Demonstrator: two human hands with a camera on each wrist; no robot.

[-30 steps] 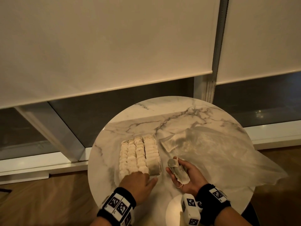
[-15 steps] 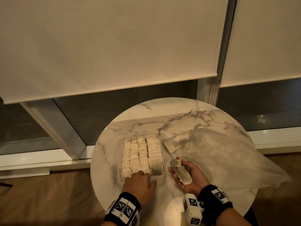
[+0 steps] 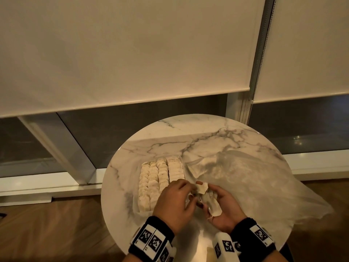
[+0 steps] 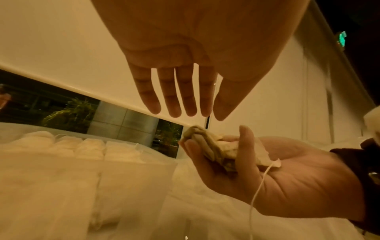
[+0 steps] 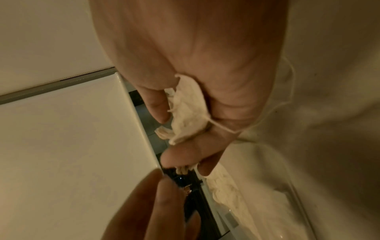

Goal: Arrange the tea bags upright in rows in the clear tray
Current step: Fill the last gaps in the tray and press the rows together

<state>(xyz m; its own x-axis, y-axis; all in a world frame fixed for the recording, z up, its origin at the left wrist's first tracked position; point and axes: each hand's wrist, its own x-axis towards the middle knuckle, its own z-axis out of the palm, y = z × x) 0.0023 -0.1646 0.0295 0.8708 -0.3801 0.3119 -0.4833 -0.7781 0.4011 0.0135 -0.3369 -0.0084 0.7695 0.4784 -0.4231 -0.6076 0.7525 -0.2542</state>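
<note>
The clear tray (image 3: 182,163) sits left of centre on the round marble table, packed with rows of upright tea bags (image 3: 158,178); its near wall (image 4: 133,178) fills the left wrist view. My right hand (image 3: 222,207) lies palm up just right of the tray, thumb and fingers curled round a small bunch of loose tea bags (image 3: 206,197), with a string hanging from them (image 4: 259,191). My left hand (image 3: 188,188) hovers over that bunch with fingers (image 4: 174,104) straight and apart, holding nothing. The right wrist view shows the bunch (image 5: 187,116) in the palm.
A crumpled clear plastic bag (image 3: 264,182) covers the right half of the marble table (image 3: 188,133). The table's round edge runs close in front of my wrists. Roller blinds (image 3: 132,53) and dark window glass stand behind.
My left hand left the near end of the tray and moved right, over the tea bags in my right hand. The right hand shifted slightly toward the tray.
</note>
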